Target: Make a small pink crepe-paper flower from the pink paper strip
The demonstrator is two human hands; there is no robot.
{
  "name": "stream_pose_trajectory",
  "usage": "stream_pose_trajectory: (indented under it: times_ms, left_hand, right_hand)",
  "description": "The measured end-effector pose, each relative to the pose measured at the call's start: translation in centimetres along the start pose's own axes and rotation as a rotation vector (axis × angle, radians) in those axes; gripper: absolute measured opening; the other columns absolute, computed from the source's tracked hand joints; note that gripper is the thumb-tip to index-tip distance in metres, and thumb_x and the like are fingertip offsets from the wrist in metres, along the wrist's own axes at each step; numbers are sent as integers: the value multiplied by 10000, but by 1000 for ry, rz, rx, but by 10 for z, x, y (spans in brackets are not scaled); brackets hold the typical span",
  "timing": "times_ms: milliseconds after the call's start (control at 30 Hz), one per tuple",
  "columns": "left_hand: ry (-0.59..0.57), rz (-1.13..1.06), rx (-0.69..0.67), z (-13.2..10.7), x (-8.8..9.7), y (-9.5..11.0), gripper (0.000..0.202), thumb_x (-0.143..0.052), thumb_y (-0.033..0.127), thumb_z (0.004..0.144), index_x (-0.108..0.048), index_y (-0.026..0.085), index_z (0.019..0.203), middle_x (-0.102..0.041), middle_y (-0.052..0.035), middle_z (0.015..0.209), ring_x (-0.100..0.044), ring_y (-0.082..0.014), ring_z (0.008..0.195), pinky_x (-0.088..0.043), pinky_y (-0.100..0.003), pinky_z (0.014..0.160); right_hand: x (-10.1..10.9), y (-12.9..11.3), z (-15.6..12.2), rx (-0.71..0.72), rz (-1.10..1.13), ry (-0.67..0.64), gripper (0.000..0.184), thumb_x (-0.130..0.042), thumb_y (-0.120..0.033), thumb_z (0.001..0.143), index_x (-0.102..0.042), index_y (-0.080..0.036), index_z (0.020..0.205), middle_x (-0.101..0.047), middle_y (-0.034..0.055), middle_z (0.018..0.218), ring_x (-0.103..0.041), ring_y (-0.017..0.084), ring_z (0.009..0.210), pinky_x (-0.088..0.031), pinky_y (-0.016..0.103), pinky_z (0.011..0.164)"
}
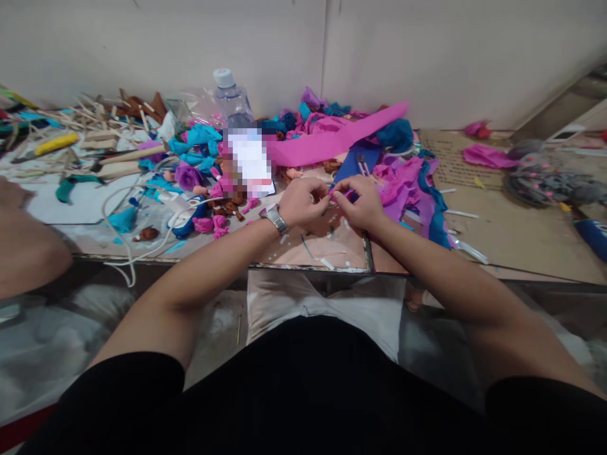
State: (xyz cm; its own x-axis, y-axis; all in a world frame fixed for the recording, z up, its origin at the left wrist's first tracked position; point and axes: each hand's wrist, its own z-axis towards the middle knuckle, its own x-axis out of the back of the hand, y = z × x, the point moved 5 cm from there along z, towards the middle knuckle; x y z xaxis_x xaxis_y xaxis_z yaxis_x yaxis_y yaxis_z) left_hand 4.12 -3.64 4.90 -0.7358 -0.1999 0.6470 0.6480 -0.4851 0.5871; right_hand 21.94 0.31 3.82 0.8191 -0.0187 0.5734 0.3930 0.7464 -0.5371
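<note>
My left hand (305, 201), with a metal watch (274, 218) on its wrist, meets my right hand (360, 201) over the front of the table. Thumbs and fingertips of both hands are pinched close together. Whatever they grip is too small and hidden to name. Just beyond my hands lie a blue piece of paper (356, 165) and a long pink paper strip (339, 140). Crumpled pink and purple paper (401, 183) is heaped beside my right hand. A phone (253, 161) with a blurred screen stands left of my left hand.
A clear bottle with a white cap (232, 98) stands behind the phone. Small wooden sticks (109, 114), a yellow-handled tool (55, 144) and a white cable (130, 243) lie leftward. Cardboard (478, 208) covers the right side. Another person's arm (28, 243) reaches in at the left.
</note>
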Motion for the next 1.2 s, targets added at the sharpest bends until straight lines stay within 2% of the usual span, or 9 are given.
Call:
stream_pose_trajectory:
  times_ms: [167,433,600,767,1200]
  left_hand:
    - [11,-5,14,0,0,-4,154,-678,317,889,-708,190,808,-748,-50,767,-653,-191,703,-497,-353,720]
    - [13,7,5,2,1,-3,135,-654,283,895,-682,189,802,-733,-46,771,-628,-180,713,-480,-339,712]
    - [34,-7,-2,2,1,-6,136,-650,282,892,-670,191,793,-714,-38,754,-615,-173,694,-465,-337,708]
    - [-3,-52,4,0,-1,-4,144,-683,319,857,-686,188,798,-732,-37,763,-625,-173,684,-462,-334,694]
    - [14,-12,-15,1,0,-4,149,-664,294,876,-636,199,764,-693,-35,727,-591,-170,687,-452,-330,700]
  right_hand:
    - [1,1,0,9,-21,7,279,-685,-517,1000,-745,-257,921,-806,49,915,-691,278,914,-479,510,979]
    - [2,0,-1,30,-27,11,307,-688,-526,1019,-755,-242,921,-807,50,913,-700,268,900,-472,489,949]
    - [1,2,-1,29,-23,30,299,-688,-521,1026,-750,-246,927,-801,51,918,-693,272,902,-474,487,942]
    - [0,3,-2,29,-8,18,275,-694,-495,1020,-747,-243,925,-798,45,916,-688,267,897,-474,487,945]
    - [0,3,-1,22,2,9,327,-692,-552,1024,-749,-245,927,-794,49,914,-679,267,894,-479,488,947]
